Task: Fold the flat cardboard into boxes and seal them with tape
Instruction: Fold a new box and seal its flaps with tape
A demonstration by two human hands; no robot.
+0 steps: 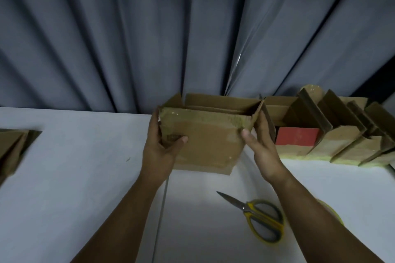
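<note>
A brown cardboard box [210, 134] with worn, tape-marked sides is held above the white table, its top flaps open. My left hand [161, 141] grips its left side, thumb on the front panel and fingers behind the edge. My right hand [259, 143] holds the right side, thumb on the front panel near the corner and fingers along the side flap. Yellow-handled scissors [259, 218] lie on the table near my right forearm. A roll of yellowish tape [334, 212] shows partly from behind that forearm.
A row of opened cardboard boxes [342, 128] stands at the right along the back, one showing a red panel [297, 136]. Flat cardboard [12, 149] lies at the left edge. A grey curtain [192, 28] hangs behind the white table [74, 166].
</note>
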